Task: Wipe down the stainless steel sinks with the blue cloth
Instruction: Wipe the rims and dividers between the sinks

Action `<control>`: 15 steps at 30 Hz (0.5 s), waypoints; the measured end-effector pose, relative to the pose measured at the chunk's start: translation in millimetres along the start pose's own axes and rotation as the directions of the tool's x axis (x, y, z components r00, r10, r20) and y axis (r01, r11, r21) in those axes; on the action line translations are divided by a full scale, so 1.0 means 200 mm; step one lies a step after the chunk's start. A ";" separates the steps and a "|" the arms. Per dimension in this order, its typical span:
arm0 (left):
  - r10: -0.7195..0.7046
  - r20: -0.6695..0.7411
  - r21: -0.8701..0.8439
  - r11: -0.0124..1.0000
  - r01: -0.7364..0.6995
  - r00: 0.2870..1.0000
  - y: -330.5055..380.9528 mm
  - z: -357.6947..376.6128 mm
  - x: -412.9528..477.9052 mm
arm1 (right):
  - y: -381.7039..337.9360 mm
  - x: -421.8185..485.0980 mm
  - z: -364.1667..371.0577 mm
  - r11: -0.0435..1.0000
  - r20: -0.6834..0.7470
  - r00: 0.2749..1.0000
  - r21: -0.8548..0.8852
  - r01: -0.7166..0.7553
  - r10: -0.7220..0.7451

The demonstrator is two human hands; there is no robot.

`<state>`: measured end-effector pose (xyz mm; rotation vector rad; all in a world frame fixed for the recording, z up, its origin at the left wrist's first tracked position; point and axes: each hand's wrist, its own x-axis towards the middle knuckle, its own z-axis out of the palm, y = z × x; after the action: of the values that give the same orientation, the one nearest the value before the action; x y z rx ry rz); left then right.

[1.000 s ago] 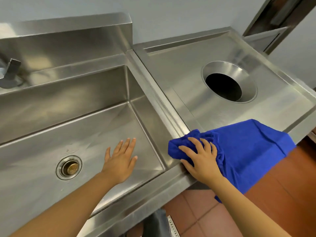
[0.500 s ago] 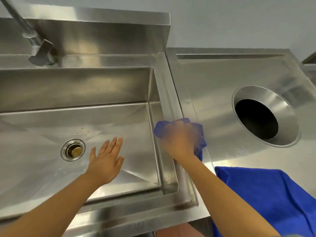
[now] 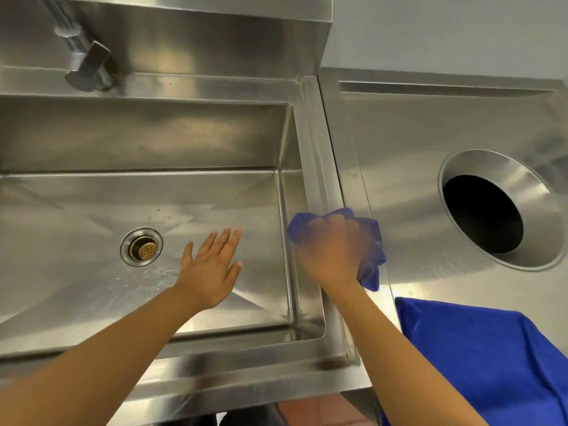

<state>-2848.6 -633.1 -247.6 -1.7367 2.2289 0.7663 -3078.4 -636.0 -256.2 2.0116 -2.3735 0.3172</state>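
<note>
Left hand [image 3: 212, 272]: fingers straight, over sink [image 3: 153, 139], 3 o'clock of drain [image 3: 142, 246].
Right hand [image 3: 335, 256]: blurred, clutching blue cloth [image 3: 375, 241], sink's 3 o'clock rim.

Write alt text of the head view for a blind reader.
A person's right hand holds a bunched blue cloth against the right rim of a stainless steel sink, beside a counter with a round hole. The left hand is spread open over the sink, near the drain.

Bare basin floor [image 3: 215, 195] ahead of the left hand [image 3: 212, 269], drain [image 3: 142, 246] just left, faucet [image 3: 87, 66] far beyond; round hole [image 3: 482, 213] right of the right hand [image 3: 335, 253] gripping the blue cloth [image 3: 370, 259].
</note>
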 end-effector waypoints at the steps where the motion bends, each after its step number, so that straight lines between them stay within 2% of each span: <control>1: 0.003 0.009 0.012 1.000 -0.003 1.000 0.00 0.01 0.00 | 0.01 -0.04 -0.01 1.000 -0.002 1.000 0.006 0.001 -0.001; 8: 0.042 0.036 0.010 0.999 -0.043 0.998 0.05 0.06 0.01 | 0.14 -0.62 -0.06 1.000 -0.072 0.997 0.007 0.015 -0.014; 12: 0.065 0.009 -0.003 0.998 -0.065 0.998 0.06 0.05 -0.02 | 0.11 -0.41 -0.04 1.000 -0.090 0.996 -0.028 -0.011 0.009; 15: 0.061 0.008 0.025 0.998 -0.061 0.998 0.03 0.04 -0.04 | 0.05 -0.22 -0.02 0.998 -0.037 0.997 -0.023 -0.064 0.064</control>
<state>-2853.2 -621.7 -249.4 -1.6590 2.2863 0.7522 -3081.4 -590.2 -259.7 1.9063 -2.4120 0.3220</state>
